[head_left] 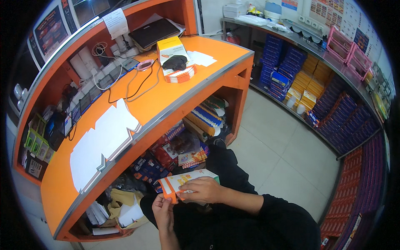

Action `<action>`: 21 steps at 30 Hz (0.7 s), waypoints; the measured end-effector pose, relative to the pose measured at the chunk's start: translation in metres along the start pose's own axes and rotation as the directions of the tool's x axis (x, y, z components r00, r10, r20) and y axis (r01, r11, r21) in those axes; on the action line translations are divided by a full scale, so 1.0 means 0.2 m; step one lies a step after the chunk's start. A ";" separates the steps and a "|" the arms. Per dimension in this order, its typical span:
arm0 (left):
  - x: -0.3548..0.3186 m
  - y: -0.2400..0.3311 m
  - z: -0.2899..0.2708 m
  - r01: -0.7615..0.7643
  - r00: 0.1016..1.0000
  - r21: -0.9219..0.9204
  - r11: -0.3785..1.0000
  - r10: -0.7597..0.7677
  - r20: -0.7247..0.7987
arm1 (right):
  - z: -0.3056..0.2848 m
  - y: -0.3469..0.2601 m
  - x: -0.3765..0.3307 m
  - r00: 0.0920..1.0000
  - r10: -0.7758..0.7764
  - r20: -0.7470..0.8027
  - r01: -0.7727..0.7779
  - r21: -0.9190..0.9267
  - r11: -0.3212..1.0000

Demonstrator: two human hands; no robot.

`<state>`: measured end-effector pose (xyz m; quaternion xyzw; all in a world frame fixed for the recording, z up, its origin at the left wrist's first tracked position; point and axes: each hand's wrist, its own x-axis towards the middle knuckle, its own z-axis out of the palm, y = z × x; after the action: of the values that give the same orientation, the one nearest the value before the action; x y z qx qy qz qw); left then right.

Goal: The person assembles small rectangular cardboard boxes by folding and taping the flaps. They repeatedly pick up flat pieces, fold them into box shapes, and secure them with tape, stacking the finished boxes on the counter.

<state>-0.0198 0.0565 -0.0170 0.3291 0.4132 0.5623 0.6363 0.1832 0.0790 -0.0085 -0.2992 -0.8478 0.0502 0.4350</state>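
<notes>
Over my lap I hold a small printed carton (178, 181), white with orange at its left end and a green right end. My left hand (163, 211) pinches a flap at the orange end between thumb and fingers. Across the carton's near side lies my right hand (204, 190), its fingers wrapped over the top. The side facing my lap is mostly hidden. Beyond my hands, on the orange counter (179, 100), rests a stack of flat white card blanks (106, 135). Some of their notched edges reach the counter's front edge.
Farther back on the counter are folded orange-and-white cartons (181, 76), a black object (175, 62), a yellow box (170, 43), cables and a laptop (154, 33). Packed bags and papers fill the shelf below (154, 162). Stacked blue and yellow boxes (300, 79) line the right shelving.
</notes>
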 end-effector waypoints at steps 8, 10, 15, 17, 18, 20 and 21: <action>-0.05 -0.12 0.18 -0.392 0.845 0.612 0.687 0.531 -0.056 | 0.05 -0.07 0.08 0.858 0.511 -0.053 -0.407 0.537 0.739; -0.04 -0.13 0.19 -0.366 0.870 0.549 0.751 0.486 -0.085 | 0.05 -0.10 0.06 0.818 0.574 0.050 -0.489 0.587 0.645; -0.03 -0.12 0.14 -0.407 0.875 0.550 0.729 0.485 0.005 | 0.04 -0.07 0.07 0.838 0.546 -0.020 -0.439 0.569 0.695; -0.02 -0.11 0.12 -0.361 0.908 0.493 0.791 0.420 -0.010 | 0.03 -0.08 0.07 0.850 0.526 -0.018 -0.421 0.576 0.700; -0.02 -0.10 0.11 -0.340 0.925 0.429 0.837 0.380 -0.007 | 0.04 -0.10 0.07 0.858 0.513 -0.031 -0.406 0.571 0.714; -0.02 -0.12 0.13 -0.346 0.920 0.310 0.886 0.385 -0.073 | 0.05 -0.11 0.07 0.869 0.493 -0.038 -0.389 0.563 0.729; -0.02 -0.13 0.13 -0.362 0.914 0.282 0.889 0.398 -0.082 | 0.06 -0.11 0.07 0.873 0.486 -0.031 -0.388 0.561 0.732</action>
<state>0.0153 0.0502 -0.0274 0.4448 0.4537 0.6381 0.4348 0.1575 0.0708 0.0015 -0.3597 -0.6623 0.3604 0.5495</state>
